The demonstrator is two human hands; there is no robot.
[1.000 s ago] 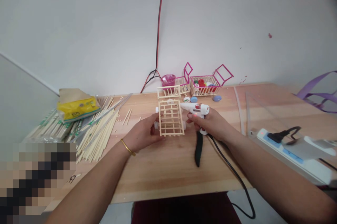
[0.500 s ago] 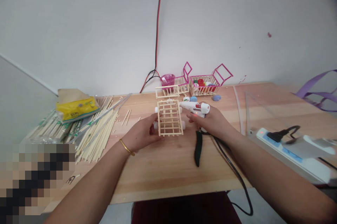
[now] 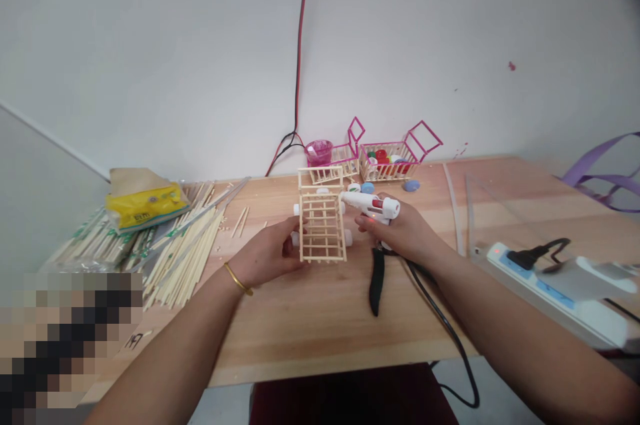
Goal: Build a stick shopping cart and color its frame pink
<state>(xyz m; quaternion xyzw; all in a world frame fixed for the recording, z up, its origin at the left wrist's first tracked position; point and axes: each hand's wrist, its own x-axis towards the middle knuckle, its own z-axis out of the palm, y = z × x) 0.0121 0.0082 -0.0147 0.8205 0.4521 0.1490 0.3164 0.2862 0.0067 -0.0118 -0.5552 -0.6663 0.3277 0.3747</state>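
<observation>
My left hand (image 3: 267,253) grips a small cart frame (image 3: 323,225) built of pale wooden sticks, with white wheels at its sides, holding it just above the wooden table (image 3: 320,318). My right hand (image 3: 405,230) is wrapped round a white hot glue gun (image 3: 373,205), whose nozzle points left and touches the frame's upper right edge. The gun's black cord (image 3: 440,325) trails off the table's front edge. A second unpainted stick basket (image 3: 321,175) stands just behind the frame.
Black pliers (image 3: 376,278) lie under my right wrist. Bundled sticks (image 3: 175,245) and a yellow tissue pack (image 3: 145,202) sit at left. Pink stick carts (image 3: 395,155) with bottle caps and a pink cup (image 3: 319,152) stand by the wall. A power strip (image 3: 555,292) lies at right.
The stick frame has tilted slightly and shifted a little left and up in my left hand. The glue gun stays at its upper right edge.
</observation>
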